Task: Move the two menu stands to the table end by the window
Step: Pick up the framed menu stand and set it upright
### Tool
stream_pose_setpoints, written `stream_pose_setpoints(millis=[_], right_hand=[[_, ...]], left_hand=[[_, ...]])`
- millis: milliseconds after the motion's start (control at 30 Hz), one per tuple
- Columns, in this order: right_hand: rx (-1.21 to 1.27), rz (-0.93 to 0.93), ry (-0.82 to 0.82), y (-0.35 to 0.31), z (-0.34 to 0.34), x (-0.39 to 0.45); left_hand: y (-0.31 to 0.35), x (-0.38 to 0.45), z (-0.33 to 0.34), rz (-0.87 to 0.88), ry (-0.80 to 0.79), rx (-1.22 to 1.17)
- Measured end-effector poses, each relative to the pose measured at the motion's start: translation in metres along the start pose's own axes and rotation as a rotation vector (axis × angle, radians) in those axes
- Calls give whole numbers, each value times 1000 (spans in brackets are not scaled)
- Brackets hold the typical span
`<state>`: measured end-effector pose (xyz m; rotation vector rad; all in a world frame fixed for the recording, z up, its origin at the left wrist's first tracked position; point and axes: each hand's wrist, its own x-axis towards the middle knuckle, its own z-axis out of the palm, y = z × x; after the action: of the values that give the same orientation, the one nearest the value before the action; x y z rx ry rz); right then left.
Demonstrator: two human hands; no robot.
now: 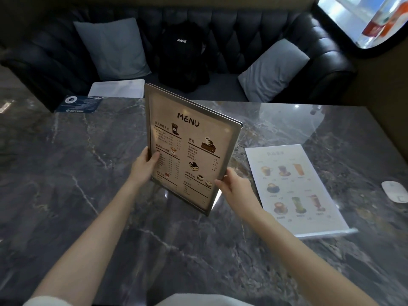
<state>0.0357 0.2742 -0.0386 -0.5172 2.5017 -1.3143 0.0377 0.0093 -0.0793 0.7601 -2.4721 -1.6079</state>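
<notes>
A framed menu stand (194,138) headed "MENU" is held upright and tilted above the middle of the dark marble table (77,184). My left hand (144,167) grips its lower left edge, thumb on the front. My right hand (234,188) holds its lower right edge. A second menu stand (293,188), white with drink pictures, lies flat on the table to the right, its base bar towards me. The window (362,18) is at the upper right.
A white computer mouse (395,191) rests at the table's right edge. A dark blue card (77,104) and a white sheet (117,88) sit at the far left edge. Behind the table is a black sofa with two grey cushions (112,47) and a black backpack (183,56).
</notes>
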Motion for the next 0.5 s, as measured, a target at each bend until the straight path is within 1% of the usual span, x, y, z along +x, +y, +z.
stream_pose_setpoints(millis=[33, 67, 133, 167, 233, 267, 333, 500], right_hand=[[-101, -2, -51, -3, -6, 3], [-213, -12, -108, -6, -12, 6], [-382, -49, -241, -11, -27, 14], [-423, -68, -301, -13, -35, 17], [-485, -102, -372, -14, -53, 22], [-519, -118, -379, -14, -62, 23], [-572, -132, -365, -10, -83, 23], [-622, -84, -303, 27, -144, 13]], left_hand=[[5, -5, 1, 3, 12, 140], [10, -11, 3, 22, 56, 277], [25, -28, 5, 110, 250, 487], [35, -39, 6, 189, 352, 559], [54, -59, 16, 402, 448, 657], [64, -68, 22, 501, 469, 684], [83, -84, 39, 628, 498, 710], [111, -115, 92, 803, 585, 614]])
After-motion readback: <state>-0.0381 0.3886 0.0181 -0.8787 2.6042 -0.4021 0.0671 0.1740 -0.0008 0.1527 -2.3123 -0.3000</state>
